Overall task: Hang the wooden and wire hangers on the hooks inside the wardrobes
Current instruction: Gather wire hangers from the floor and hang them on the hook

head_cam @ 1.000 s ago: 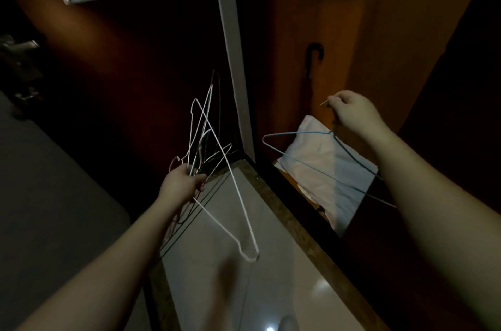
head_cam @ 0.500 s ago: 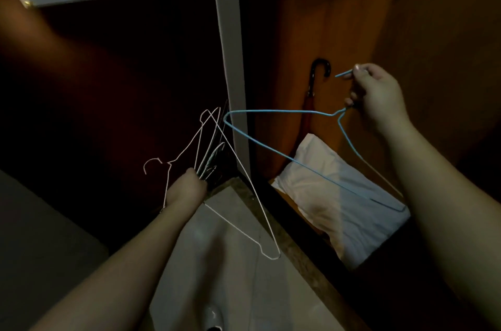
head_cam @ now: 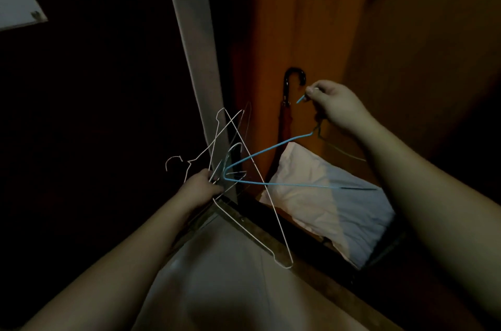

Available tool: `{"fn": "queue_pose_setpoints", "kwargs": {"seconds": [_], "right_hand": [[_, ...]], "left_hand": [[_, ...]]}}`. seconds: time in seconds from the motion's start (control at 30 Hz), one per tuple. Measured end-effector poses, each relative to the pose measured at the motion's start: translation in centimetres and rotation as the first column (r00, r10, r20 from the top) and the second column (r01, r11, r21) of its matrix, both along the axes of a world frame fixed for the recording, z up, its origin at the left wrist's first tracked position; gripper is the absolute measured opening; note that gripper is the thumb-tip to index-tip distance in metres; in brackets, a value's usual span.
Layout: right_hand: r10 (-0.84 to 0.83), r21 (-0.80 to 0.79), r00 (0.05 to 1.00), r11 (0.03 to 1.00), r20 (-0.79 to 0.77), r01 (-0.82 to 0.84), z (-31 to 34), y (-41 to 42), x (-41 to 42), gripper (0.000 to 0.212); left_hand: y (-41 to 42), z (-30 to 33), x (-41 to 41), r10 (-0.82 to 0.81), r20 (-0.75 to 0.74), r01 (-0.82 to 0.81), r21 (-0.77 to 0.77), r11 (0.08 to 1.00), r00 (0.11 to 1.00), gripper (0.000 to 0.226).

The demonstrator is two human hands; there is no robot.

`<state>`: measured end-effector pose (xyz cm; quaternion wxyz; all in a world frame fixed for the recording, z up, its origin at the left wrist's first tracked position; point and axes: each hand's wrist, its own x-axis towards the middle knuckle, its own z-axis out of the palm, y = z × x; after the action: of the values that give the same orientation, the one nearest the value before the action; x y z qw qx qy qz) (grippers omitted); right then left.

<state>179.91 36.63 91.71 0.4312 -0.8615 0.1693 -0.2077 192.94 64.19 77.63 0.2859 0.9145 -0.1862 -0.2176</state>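
Right hand pinches blue hanger; left hand grips white hangers.

Dim room; pale tiled floor, brown wall, possibly wood.

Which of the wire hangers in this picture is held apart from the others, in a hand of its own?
The blue wire hanger: the right hand pinches its hook, inside the wardrobe. The white and grey hangers sit bunched together in the left hand.

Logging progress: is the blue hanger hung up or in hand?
In hand. The right hand pinches the blue hanger by its hook; it rests on nothing.
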Motion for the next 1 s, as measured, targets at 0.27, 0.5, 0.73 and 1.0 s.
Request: {"fn": "queue_pose_setpoints", "kwargs": {"seconds": [0.27, 0.5, 0.73, 1.0], "right_hand": [[-0.083, 0.046, 0.995, 0.995, -0.046, 0.085, -1.1, 0.9, 2.1, 0.022], [-0.147, 0.167, 0.984, 0.972, -0.104, 0.163, -2.9, -0.8, 2.4, 0.021], [-0.163, 0.402, 0.885, 0.844, -0.437, 0.355, -4.8, -1.0, 0.3, 0.045], [-0.395, -0.186, 0.794, 0.919, -0.462, 0.348, -4.2, -1.7, -0.5, 0.039]], "left_hand": [[-1.6, 0.2, 4.1, -0.233, -0.173, 0.219, -0.097, 0.971, 0.957, 0.046], [-5.1, -0.3, 5.8, -0.240, 0.066, 0.236, 0.059, 0.970, 0.969, 0.041], [-8.1, -0.1, 6.9, -0.132, 0.079, 0.134, -0.010, 0.991, 0.988, 0.038], [-11.2, 1.0, 6.9, -0.106, 0.034, 0.109, -0.132, 0.985, 0.994, 0.039]]}}
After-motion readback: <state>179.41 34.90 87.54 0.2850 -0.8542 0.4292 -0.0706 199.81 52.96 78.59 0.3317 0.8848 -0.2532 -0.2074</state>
